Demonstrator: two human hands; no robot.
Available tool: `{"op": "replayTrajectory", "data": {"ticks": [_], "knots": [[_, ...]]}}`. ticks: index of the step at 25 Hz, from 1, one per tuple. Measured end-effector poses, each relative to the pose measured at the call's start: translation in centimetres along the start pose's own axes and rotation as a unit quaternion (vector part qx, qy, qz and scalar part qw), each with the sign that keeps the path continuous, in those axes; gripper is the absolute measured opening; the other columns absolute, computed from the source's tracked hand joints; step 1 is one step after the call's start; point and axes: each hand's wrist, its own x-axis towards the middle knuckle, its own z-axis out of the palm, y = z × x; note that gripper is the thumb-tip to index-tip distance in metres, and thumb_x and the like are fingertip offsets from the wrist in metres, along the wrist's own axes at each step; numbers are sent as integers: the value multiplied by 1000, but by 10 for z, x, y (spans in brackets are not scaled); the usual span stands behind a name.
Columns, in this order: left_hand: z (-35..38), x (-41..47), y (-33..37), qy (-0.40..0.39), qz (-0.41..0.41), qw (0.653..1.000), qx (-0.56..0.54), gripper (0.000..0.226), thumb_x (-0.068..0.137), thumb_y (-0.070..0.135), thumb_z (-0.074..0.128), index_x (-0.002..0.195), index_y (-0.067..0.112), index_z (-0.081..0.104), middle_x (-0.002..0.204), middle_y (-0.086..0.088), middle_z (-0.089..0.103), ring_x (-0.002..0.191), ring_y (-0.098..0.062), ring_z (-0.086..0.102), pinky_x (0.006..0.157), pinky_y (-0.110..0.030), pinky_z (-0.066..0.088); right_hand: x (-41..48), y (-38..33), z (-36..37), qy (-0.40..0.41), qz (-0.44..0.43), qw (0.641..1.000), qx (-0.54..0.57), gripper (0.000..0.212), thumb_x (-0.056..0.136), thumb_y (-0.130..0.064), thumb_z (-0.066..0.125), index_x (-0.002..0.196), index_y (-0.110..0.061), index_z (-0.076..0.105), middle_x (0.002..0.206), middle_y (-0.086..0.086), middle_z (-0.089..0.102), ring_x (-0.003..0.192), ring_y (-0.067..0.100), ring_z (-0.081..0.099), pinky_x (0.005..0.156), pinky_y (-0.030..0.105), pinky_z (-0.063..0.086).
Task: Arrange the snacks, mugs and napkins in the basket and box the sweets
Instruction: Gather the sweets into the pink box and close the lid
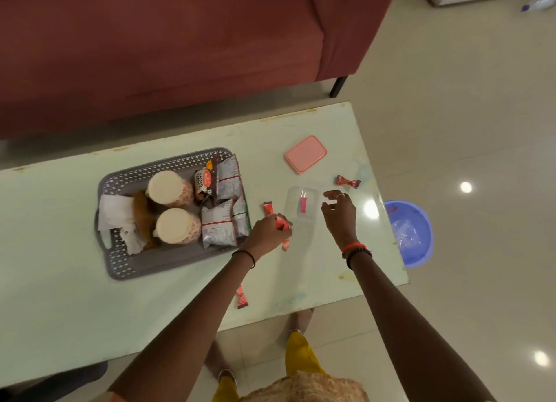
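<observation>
Left hand (pixel 266 231) grip pinching red sweets (pixel 281 222); right hand (pixel 338 210) grip spread, empty, beside clear box (pixel 301 204). Risk: box is light, may slide off-desk; bundled sweets could spill.

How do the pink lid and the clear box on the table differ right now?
The pink lid is opaque; the clear box is see-through. The lid carries nothing; the box is open and holds one pink sweet. The lid lies farther from the person than the box. Both are rounded rectangles lying flat on the table.
</observation>
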Motion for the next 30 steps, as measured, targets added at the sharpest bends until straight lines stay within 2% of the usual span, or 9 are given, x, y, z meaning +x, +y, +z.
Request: {"op": "replayTrajectory", "data": {"ticks": [2, 4, 8, 13, 16, 19, 23, 27, 30], "knots": [[3, 17, 21, 46, 18, 999, -20, 6, 84, 25, 64, 87, 20, 66, 83, 0, 68, 67, -8, 56, 54, -4, 35, -5, 12, -9, 10, 4, 1000, 17, 22, 89, 1, 52, 108, -4, 63, 119, 12, 59, 79, 16, 58, 74, 18, 43], [7, 32, 39, 85, 25, 995, -38, 15, 84, 28, 65, 90, 15, 63, 87, -1, 67, 76, -15, 59, 58, -8, 37, -11, 25, -15, 11, 11, 1000, 18, 21, 89, 2, 51, 105, -3, 64, 117, 12, 61, 78, 16, 59, 70, 13, 41], [18, 59, 61, 79, 14, 996, -29, 38, 84, 28, 66, 112, 4, 58, 112, -15, 65, 98, -29, 65, 87, -38, 54, -18, 43, -19, 5, 29, 999, 22, 19, 90, 3, 51, 103, -2, 64, 116, 12, 62, 77, 17, 59, 69, 11, 40], [32, 66, 67, 83, -8, 996, -24, 52, 80, 28, 72, 120, 4, 48, 113, -14, 62, 97, -25, 61, 76, -25, 41, -16, 45, -22, 5, 45, 998, 31, 19, 90, 2, 51, 102, -2, 65, 116, 12, 63, 77, 17, 60, 62, 6, 39], [38, 66, 74, 49, -15, 999, -12, 56, 83, 30, 68, 127, 3, 47, 122, -16, 60, 113, -29, 57, 84, -28, 41, -13, 40, -23, 1, 44, 998, 43, 20, 90, 3, 50, 102, -2, 65, 115, 12, 64, 81, 19, 62, 60, -1, 39], [33, 63, 82, 38, -14, 999, -14, 48, 91, 37, 55, 128, 6, 52, 130, -12, 60, 119, -26, 55, 93, -30, 43, -14, 32, -18, -33, 54, 998, 27, 24, 88, 1, 48, 102, -7, 66, 107, 10, 67, 83, 18, 60, 58, 9, 41], [12, 57, 74, 69, 4, 997, -19, 39, 97, 36, 43, 107, 3, 62, 111, -15, 69, 106, -31, 60, 87, -31, 44, -41, 26, 14, -143, 14, 988, -51, 26, 87, 0, 43, 100, -6, 65, 102, 14, 69, 90, 29, 65, 73, 29, 49], [-16, 55, 55, 134, 2, 987, -87, 39, 98, 34, 43, 101, 2, 64, 104, -15, 71, 102, -31, 64, 93, -42, 48, -96, 24, 80, -329, -97, 921, -185, 35, 91, -15, 51, 125, -10, 49, 119, 16, 57, 107, 34, 59, 88, 38, 46], [-28, 55, 38, 162, 6, 981, -109, 37, 98, 34, 44, 101, 2, 63, 104, -13, 71, 101, -29, 65, 93, -41, 49, -135, 25, 127, -365, -145, 885, -251, 57, 87, -27, 61, 136, -12, 37, 123, 17, 49, 107, 39, 58, 84, 46, 50]]}}
